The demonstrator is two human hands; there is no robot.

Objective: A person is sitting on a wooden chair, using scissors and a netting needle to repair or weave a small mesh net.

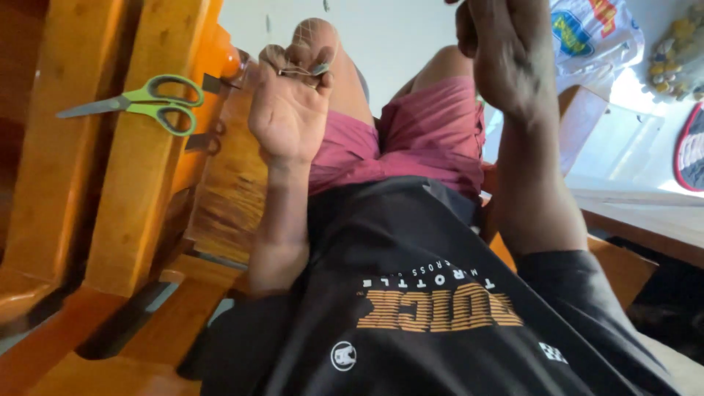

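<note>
Fingers (pixel 293 57) of left hand (pixel 287 110) pinch thin metal clip (pixel 297 71); scissors (pixel 143 103) well apart.

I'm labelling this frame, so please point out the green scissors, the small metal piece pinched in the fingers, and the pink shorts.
green scissors (pixel 150 103), head view, on the handle loops.
small metal piece (pixel 301 71), head view, on its middle.
pink shorts (pixel 425 136), head view, on the fabric.

Wooden furniture (pixel 125 183) of orange-brown planks stands at my side, against a pale floor (pixel 396 37). A wooden bench edge (pixel 638 213) runs along the other side, lit by bright daylight.
</note>
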